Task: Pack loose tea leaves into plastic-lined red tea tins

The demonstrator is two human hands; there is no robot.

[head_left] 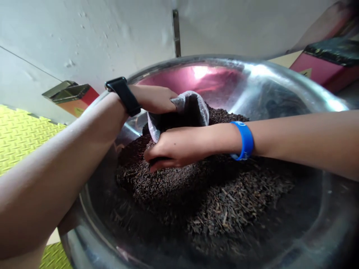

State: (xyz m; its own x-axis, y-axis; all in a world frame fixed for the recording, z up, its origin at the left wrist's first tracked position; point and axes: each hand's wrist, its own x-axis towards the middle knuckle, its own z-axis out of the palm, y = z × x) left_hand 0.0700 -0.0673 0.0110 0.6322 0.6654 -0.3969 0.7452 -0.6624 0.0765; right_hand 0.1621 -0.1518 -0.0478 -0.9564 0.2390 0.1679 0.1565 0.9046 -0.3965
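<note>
A large stainless steel basin (280,76) holds a heap of dark, dried tea leaves (221,198). Above the heap, my left hand (154,99) grips the upper rim of a translucent plastic bag (190,108), which is dark inside. My right hand (175,147) closes around the lower part of the bag, and its fingers rest just over the leaves. A black watch (123,96) sits on my left wrist, and a blue wristband (242,140) circles my right one. The bag's bottom is hidden behind my right hand.
A red-and-orange box with a metallic top (70,98) stands beyond the basin at left. A pink box with a dark lid (327,65) stands at upper right. A white wall (84,41) rises behind, and a yellow-green textured mat (22,140) covers the floor at left.
</note>
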